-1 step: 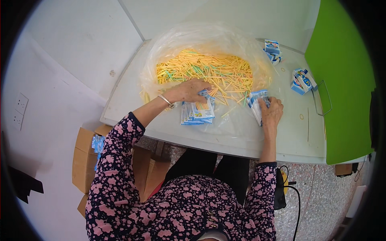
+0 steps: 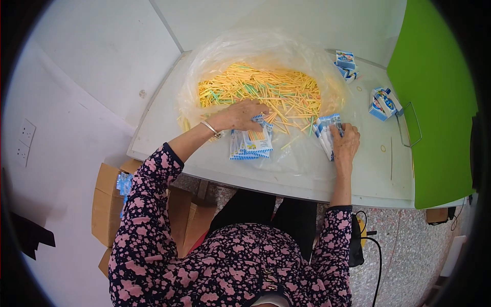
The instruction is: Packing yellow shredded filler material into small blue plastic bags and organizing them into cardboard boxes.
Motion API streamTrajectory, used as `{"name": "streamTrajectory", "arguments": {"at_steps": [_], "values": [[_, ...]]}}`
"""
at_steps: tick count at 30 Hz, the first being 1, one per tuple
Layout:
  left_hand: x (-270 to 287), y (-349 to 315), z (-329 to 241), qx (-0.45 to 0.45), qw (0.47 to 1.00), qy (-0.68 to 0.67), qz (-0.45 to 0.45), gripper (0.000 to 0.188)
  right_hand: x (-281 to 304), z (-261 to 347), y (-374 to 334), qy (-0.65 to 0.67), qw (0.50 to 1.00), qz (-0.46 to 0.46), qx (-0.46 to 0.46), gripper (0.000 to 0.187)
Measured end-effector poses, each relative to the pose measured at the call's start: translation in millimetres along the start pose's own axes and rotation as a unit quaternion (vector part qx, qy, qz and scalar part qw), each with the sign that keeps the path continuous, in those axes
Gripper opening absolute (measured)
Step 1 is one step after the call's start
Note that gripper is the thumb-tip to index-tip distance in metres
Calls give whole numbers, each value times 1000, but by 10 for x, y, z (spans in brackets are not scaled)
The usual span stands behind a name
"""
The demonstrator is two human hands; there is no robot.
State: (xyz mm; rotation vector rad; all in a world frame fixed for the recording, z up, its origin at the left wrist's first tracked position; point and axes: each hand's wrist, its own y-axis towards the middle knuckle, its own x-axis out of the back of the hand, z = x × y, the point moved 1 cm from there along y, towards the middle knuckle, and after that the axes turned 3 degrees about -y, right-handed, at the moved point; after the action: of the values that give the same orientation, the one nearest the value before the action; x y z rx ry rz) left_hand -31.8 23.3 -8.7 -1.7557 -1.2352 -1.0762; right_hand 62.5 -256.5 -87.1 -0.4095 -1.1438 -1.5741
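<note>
My left hand (image 2: 240, 115) reaches over the near edge of a heap of thin yellow, orange and green sticks (image 2: 261, 87). Its thumb and fingers close on the top end of a small clear packet (image 2: 258, 141) with blue-striped ends and coloured sticks inside. That packet lies over several similar packets (image 2: 238, 145) on the table. At the right, my right hand (image 2: 347, 143) is closed around the edge of several blue-and-white packets (image 2: 325, 134), which stand tilted side by side. Its fingertips are partly hidden behind them.
The sticks lie in a large clear plastic bag (image 2: 204, 56) spread over the white table (image 2: 215, 162). Small blue-and-white packs (image 2: 346, 60) and a bundle (image 2: 384, 104) sit at the back right, near a wire stand (image 2: 412, 125) and green panel (image 2: 434, 102). A cardboard box (image 2: 107, 204) stands below left.
</note>
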Motion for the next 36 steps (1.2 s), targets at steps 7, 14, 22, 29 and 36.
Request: {"name": "streamTrajectory", "arguments": {"at_steps": [7, 14, 22, 29, 36], "values": [[5, 205, -221, -48, 988, -32, -146, 46, 191, 208, -24, 64, 993, -83, 57, 25], [31, 631, -712, -104, 945, -260, -168, 35, 442, 667, -105, 155, 964, -99, 193, 38], [-82, 671, -520, -54, 945, -289, -143, 22, 193, 563, -58, 385, 915, 110, 48, 26], [-207, 720, -434, -36, 951, -271, -141, 24, 158, 327, 28, 381, 918, 110, -14, 16], [-90, 703, -600, -136, 932, -259, -212, 27, 312, 507, -13, 483, 857, 179, -8, 14]]}}
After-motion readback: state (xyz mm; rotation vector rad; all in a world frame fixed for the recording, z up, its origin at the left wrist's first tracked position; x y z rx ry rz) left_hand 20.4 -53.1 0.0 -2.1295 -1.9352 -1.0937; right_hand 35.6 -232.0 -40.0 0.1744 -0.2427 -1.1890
